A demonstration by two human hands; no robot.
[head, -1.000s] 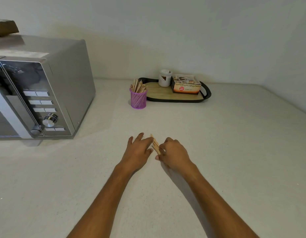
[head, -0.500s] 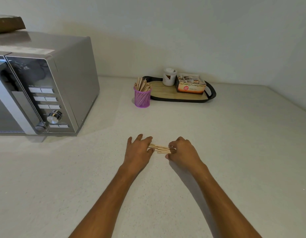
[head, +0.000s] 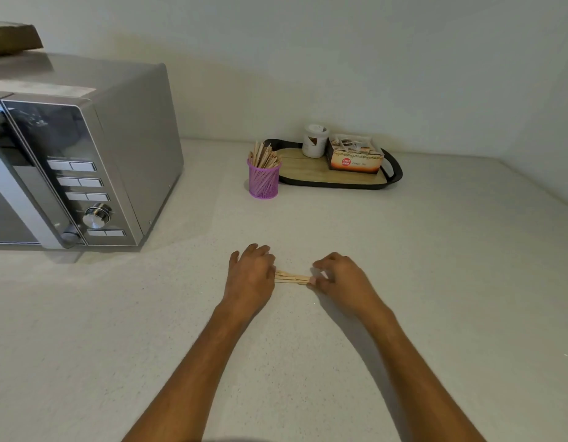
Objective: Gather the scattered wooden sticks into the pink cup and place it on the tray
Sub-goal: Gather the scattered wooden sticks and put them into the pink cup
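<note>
Head view: my left hand (head: 251, 275) and right hand (head: 336, 275) each pinch an end of a bundle of wooden sticks (head: 292, 277) low over the counter (head: 435, 282); at 12 o'clock, the stick-filled pink cup (head: 264, 180) stands just left of the tray (head: 394, 173).

A pale, lightly speckled countertop (head: 435, 282) fills most of the view and runs back into a corner where two plain, off-white walls (head: 340, 59) meet at the right. A silver microwave (head: 94, 161) stands on the counter at the left, its side panel close to the back wall, with a row of buttons and a round metal dial on its front. A brown cardboard piece (head: 11, 38) rests on top of it, and soft, even light leaves faint shadows on the wall behind.
</note>
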